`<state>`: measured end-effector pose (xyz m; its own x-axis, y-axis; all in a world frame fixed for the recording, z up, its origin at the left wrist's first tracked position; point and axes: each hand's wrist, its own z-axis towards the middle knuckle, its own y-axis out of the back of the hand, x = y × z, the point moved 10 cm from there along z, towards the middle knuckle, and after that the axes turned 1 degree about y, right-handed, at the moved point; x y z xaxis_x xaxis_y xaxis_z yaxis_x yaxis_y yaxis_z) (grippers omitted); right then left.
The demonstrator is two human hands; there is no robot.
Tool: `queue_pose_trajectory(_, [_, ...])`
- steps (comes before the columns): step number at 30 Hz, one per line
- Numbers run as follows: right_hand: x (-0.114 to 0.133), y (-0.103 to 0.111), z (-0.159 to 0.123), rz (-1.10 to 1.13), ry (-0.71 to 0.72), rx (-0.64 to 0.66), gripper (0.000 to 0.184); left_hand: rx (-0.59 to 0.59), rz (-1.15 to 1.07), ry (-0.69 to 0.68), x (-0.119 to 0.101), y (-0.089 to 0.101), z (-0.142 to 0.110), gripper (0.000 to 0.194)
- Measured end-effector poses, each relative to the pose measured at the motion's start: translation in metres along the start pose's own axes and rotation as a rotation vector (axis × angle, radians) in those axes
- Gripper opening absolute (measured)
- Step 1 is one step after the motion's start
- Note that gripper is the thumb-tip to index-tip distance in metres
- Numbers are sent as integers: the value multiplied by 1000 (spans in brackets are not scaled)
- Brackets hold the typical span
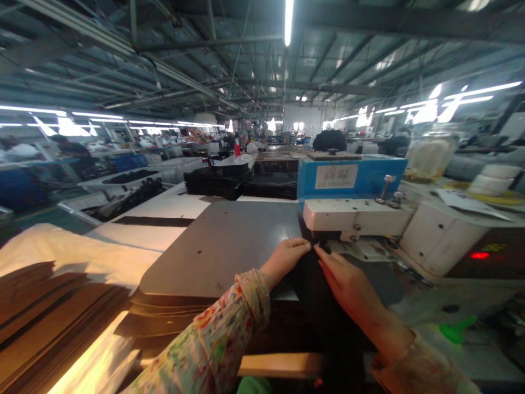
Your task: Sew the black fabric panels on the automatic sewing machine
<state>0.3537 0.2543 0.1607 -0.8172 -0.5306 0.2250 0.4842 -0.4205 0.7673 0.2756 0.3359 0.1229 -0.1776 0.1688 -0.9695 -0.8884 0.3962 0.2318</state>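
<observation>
A black sheet of material (314,306) hangs from the work point of a white machine head (355,216) down over the front edge. My left hand (285,261) has thumb and fingertips closed in a pinch at the sheet's left edge, just in front of the machine. Lying along the sheet's right side, my right hand (344,279) has its fingers stretched forward, tips close to my left fingertips. Under my left wrist is a smooth grey metal plate (229,241). The exact spot where the sheet meets the machine is hidden.
A blue housing (353,178) rises behind the machine head; a red display (479,255) glows at right. Black stacked pieces (217,180) lie beyond the plate. Brown stacked sheets (53,317) sit at lower left. A glass jar (432,150) and green funnel-like object (457,331) stand right.
</observation>
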Motion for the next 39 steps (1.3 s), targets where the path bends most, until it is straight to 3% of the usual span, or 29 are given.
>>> queue_pose_trajectory(5, [13,-7,0,-291,123,103,46,13,-47,0,-5,1,-3,19])
queue_pose_trajectory(9, [16,-12,0,-339,142,154,45,53,125,-180,-25,-2,-4,23])
queue_pose_trajectory(12, [15,-13,1,-337,134,168,44,29,204,-129,-19,-3,-2,23])
queue_pose_trajectory(14, [10,-14,2,-312,105,181,43,2,308,-112,-15,-5,-2,24])
queue_pose_trajectory(18, [-13,-20,7,-154,-41,242,39,-148,671,-218,-27,-5,-7,19])
queue_pose_trajectory(21, [-32,-25,13,-61,-150,267,35,-222,825,-278,-35,-5,-13,18])
queue_pose_trajectory(27, [-52,-33,22,-89,-217,299,33,-139,1015,-336,-38,-20,-20,20])
queue_pose_trajectory(39, [-42,-39,39,-366,-208,494,30,-142,1066,-287,-34,-21,-18,25])
